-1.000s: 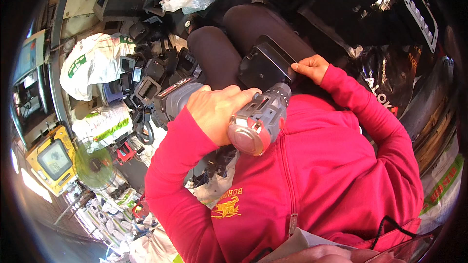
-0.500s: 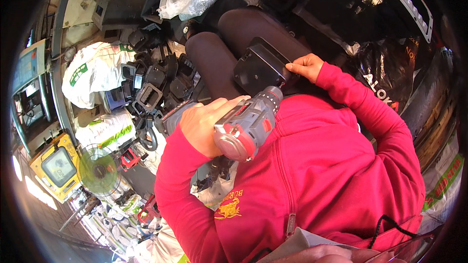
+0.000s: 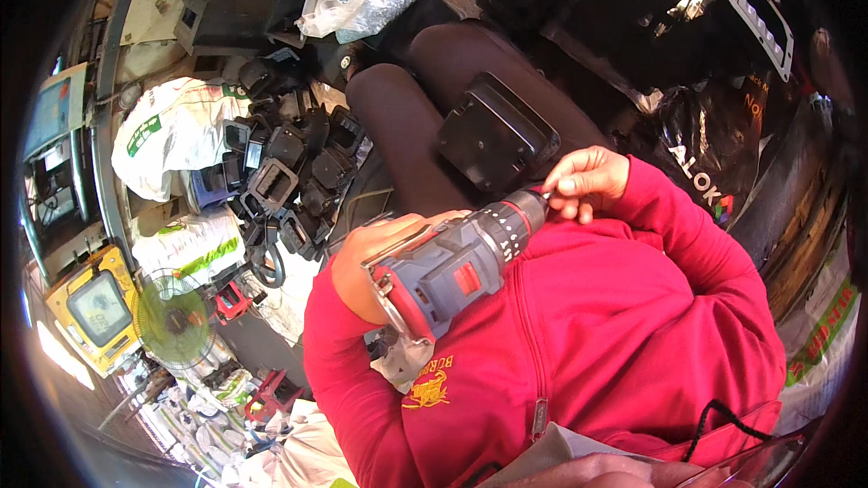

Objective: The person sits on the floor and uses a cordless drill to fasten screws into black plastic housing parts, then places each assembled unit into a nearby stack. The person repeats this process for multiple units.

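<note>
Head view, only one here: left hand point(image 3: 360, 269) is wrapped round a grey-and-red cordless drill point(image 3: 457, 262), grip firm, handle mostly hidden under the palm. Drill lies across the front of the red jacket point(image 3: 624, 316), chuck point(image 3: 523, 210) aimed up and to the person's right. Right hand point(image 3: 592, 179) is at the chuck's nose, thumb and index drawn together there; can't tell whether they pinch the bit or a small part, too small to read. Black plastic housing point(image 3: 497, 134) sits on the lap, broad face up with a rim round it, just past the chuck; right hand is just beside its near right corner, contact unclear. Lap is in dark trousers point(image 3: 402, 117). Off to the left: heap of black plastic frames point(image 3: 312, 167), with a white sack point(image 3: 172, 140) beside it on the far left. Below that, a green fan point(image 3: 174, 318) next to a yellow-framed display point(image 3: 95, 309). Beyond the knees, a clear plastic bag point(image 3: 384, 2) holding lots of small silvery bits. Right side: crumpled black printed bag point(image 3: 710, 131) near the right forearm, and pale slotted plates point(image 3: 762, 23) higher up at the rim.
</note>
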Tool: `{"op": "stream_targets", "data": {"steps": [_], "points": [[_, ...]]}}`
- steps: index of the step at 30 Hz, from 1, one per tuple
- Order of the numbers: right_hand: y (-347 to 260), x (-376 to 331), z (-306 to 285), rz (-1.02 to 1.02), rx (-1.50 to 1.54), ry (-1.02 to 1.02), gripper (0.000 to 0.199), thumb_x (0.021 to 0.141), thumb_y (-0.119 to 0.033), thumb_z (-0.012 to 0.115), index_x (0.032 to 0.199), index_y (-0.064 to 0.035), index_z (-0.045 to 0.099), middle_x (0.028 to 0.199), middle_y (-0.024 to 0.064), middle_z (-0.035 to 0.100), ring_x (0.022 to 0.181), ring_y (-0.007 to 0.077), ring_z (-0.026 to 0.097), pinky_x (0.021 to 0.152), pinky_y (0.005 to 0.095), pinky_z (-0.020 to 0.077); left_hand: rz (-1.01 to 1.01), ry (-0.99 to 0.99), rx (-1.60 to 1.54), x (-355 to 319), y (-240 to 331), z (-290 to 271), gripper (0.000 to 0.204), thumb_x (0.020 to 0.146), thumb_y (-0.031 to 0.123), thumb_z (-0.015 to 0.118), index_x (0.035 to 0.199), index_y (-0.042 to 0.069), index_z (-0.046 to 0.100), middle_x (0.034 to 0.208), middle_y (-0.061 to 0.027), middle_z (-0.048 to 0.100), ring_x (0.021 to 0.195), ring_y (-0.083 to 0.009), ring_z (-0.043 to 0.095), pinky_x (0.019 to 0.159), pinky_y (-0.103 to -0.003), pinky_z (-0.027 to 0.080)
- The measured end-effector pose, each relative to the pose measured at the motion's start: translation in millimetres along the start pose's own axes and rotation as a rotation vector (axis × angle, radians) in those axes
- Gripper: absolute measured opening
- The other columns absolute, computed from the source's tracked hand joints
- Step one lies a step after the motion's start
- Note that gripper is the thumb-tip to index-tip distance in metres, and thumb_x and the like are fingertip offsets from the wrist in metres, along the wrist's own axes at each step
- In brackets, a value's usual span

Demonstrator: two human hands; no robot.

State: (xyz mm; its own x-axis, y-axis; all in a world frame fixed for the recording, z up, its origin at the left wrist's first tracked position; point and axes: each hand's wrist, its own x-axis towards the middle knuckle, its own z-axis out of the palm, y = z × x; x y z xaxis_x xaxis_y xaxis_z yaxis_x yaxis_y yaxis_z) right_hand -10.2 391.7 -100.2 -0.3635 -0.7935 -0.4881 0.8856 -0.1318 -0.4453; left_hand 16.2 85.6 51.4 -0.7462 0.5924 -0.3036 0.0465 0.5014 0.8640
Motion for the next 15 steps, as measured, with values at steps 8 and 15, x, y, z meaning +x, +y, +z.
{"op": "stream_targets", "data": {"steps": [8, 15], "points": [[3, 6, -7, 0.017, 0.076, -0.126, 0.019, 0.093, -0.013, 0.059, 0.105, -0.0006, 0.065, 0.081, 0.0076, 0.068, 0.065, 0.0136, 0.066, 0.055, 0.0236, 0.0545, -0.228, 0.019, -0.237, -14, -21, 19, 0.065, 0.061, 0.019, 0.079, 0.121, 0.003, 0.058, 0.106, -0.0076, 0.066, 0.085, -0.0211, 0.066, 0.076, -0.030, 0.053], [0, 4, -17, -0.073, 0.010, 0.125, 0.018, 0.094, -0.017, 0.058, 0.101, -0.0017, 0.063, 0.080, 0.0056, 0.066, 0.063, 0.0119, 0.063, 0.054, 0.0227, 0.0519, 0.013, 0.273, -0.092, -58, -44, 23, 0.064, 0.069, 0.016, 0.080, 0.124, 0.002, 0.053, 0.111, -0.0098, 0.064, 0.096, -0.0196, 0.065, 0.084, -0.032, 0.054]]}}
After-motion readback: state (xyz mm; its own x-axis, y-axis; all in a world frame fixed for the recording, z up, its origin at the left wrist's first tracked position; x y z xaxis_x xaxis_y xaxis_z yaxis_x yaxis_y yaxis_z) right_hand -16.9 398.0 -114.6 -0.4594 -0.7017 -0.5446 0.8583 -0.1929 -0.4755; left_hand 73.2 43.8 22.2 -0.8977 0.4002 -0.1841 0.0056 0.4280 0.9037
